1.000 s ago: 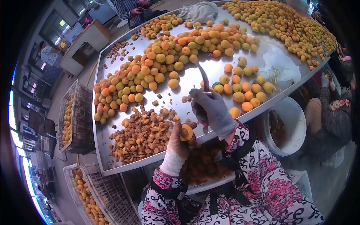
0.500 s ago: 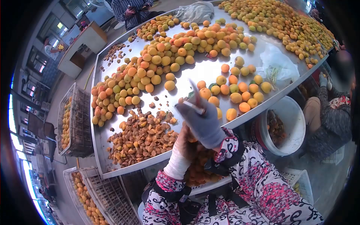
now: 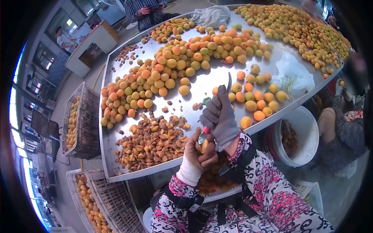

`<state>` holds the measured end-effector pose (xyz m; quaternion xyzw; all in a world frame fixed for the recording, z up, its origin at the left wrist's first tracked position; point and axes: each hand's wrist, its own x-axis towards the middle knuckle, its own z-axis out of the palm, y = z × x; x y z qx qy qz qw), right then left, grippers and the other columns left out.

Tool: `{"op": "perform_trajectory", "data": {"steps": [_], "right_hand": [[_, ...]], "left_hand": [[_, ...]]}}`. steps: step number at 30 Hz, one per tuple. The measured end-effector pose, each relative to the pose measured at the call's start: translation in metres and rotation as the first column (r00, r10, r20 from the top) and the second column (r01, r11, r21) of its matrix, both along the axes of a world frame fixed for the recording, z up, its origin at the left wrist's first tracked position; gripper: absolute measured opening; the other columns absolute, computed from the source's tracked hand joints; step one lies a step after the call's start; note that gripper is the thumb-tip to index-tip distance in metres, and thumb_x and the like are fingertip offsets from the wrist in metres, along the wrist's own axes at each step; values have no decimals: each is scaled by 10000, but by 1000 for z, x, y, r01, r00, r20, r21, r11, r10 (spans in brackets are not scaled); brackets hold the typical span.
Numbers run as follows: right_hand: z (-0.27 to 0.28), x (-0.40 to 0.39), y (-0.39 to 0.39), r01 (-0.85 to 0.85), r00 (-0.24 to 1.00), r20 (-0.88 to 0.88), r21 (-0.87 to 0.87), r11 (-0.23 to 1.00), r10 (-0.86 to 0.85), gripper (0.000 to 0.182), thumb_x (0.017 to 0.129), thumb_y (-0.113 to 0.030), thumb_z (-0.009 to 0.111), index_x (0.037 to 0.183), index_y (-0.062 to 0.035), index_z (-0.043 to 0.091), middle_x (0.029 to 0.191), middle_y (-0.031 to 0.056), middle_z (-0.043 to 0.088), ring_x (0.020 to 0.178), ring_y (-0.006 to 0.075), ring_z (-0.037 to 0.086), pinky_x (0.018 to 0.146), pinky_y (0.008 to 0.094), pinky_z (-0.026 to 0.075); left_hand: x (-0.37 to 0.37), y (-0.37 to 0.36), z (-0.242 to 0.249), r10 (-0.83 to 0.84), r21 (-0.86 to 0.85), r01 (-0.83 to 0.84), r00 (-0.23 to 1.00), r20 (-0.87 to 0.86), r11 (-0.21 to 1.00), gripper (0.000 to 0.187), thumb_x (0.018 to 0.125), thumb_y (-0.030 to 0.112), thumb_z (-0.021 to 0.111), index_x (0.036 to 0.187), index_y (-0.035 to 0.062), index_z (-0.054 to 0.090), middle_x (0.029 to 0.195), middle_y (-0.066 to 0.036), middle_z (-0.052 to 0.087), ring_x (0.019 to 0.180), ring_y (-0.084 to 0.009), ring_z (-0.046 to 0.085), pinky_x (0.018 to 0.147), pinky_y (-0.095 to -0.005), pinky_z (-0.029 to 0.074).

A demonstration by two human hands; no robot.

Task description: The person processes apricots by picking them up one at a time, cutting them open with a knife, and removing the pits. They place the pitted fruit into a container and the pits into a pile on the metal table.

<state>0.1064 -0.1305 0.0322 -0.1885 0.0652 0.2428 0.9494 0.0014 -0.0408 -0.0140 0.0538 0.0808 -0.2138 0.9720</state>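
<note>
Steel table (image 3: 202, 83) heaped with apricots (image 3: 182, 58); pit pile (image 3: 149, 141) near its front edge. Gloved right hand (image 3: 220, 118) grips a knife (image 3: 229, 83) (blade upward). Left hand (image 3: 198, 153) closes around an apricot half (image 3: 203, 145) at the table's edge.

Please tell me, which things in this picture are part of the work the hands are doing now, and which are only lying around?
In the work:
- left hand, holding an apricot
- right hand in a grey glove, its grip closed on a knife
- pile of apricot pits
- heap of whole apricots

Lying about:
- white bucket
- grey cloth
- clear plastic bag
- wire crates
</note>
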Motion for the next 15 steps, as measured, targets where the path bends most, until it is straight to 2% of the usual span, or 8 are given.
{"op": "perform_trajectory", "data": {"steps": [2, 5, 6, 8, 9, 10, 12, 15], "right_hand": [[4, -1, 0, 7, 1000, 26, 9, 1000, -8, 476, 905, -427, 462, 537, -157, 327, 405, -33, 254, 294, 102, 237, 286, 257, 192], [-2, 6, -10, 134, 914, 403, -175, 975, -53, 338, 898, -320, 485, 629, -115, 487, 446, -22, 357, 341, 93, 343, 301, 245, 265], [6, 5, -11, 85, 954, 299, -339, 937, 22, 348, 910, -274, 484, 610, -98, 472, 501, 6, 444, 358, 111, 376, 343, 244, 288], [-21, -3, 4, 401, 679, 675, -670, 625, 288, 204, 843, -232, 601, 866, -31, 571, 703, 46, 595, 510, 126, 533, 493, 241, 432], [-14, -14, 4, 501, 531, 674, -738, 451, 513, 221, 815, -262, 635, 865, -57, 571, 697, 67, 590, 610, 142, 580, 585, 265, 465], [-15, -26, 11, 307, 569, 494, -869, 388, 657, 288, 802, -361, 623, 887, -90, 568, 718, 110, 586, 669, 212, 610, 617, 314, 476], [-25, -41, 20, 425, 467, 399, -884, 195, 789, 357, 808, -446, 539, 934, -112, 537, 765, 116, 606, 705, 334, 608, 646, 405, 480], [-25, -44, 22, 466, 440, 325, -880, 97, 837, 307, 815, -398, 539, 930, -114, 532, 769, 115, 610, 722, 335, 606, 648, 413, 475]], "left_hand": [[0, 0, 4, 9, -5, -9, 1000, 19, 1000, 342, 902, 355, 423, 956, 40, 543, 565, -64, 493, 299, -76, 235, 311, -207, 243], [3, 10, 2, 221, 346, -194, 975, -38, 918, 237, 835, 189, 578, 1028, 59, 534, 675, -10, 508, 450, -56, 341, 463, -211, 313], [6, 14, 3, 323, 481, -244, 942, -87, 842, 264, 804, 118, 581, 1058, 65, 536, 693, 6, 509, 481, -58, 378, 492, -221, 330], [9, 21, 8, 458, 551, -362, 888, -41, 752, 259, 789, 77, 567, 1045, 53, 540, 698, 13, 508, 488, -62, 399, 495, -224, 336], [9, 28, 6, 515, 527, -407, 855, -69, 746, 251, 785, 72, 563, 1033, 39, 539, 714, 4, 516, 514, -73, 430, 512, -229, 363], [10, 32, 3, 572, 507, -453, 814, -100, 734, 244, 782, 67, 560, 1020, 25, 538, 730, -5, 524, 541, -85, 462, 530, -234, 390], [17, 40, -2, 561, 528, -476, 828, 0, 703, 235, 819, 139, 551, 1006, -2, 534, 889, -79, 556, 803, -183, 539, 774, -284, 458], [14, 30, 11, 618, 501, -500, 781, -92, 707, 257, 850, 209, 560, 1009, 9, 535, 926, -75, 554, 835, -179, 539, 772, -281, 460]]}}
